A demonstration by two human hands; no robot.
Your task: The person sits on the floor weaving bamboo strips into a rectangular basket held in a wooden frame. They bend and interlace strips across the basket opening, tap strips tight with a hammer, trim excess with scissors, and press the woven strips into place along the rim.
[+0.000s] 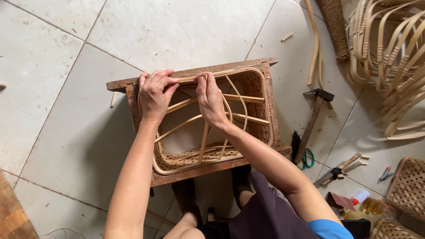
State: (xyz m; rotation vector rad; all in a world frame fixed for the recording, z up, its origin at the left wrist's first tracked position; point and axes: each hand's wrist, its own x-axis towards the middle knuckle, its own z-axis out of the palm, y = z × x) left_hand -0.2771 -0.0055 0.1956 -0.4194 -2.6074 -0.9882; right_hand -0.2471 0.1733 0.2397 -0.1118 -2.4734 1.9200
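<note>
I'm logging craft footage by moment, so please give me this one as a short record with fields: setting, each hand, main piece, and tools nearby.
Setting: pale tiled floor, seen from above
Main piece: rectangular woven cane basket sitting inside a worn wooden frame
Left hand: pinching a thin cane strip at the basket's far rim
Right hand: gripping the same strip, close beside the left
Tools nearby: wooden-handled hammer, green-handled scissors, both on the floor to the right
Also: bent cane hoops, upper right

The left hand [152, 95] and right hand [210, 98] are hiding the basket [259, 95] rim they are pinching, while the frame edge is cutting off the bent-cane frame [389, 57] and woven tray [409, 188].
</note>
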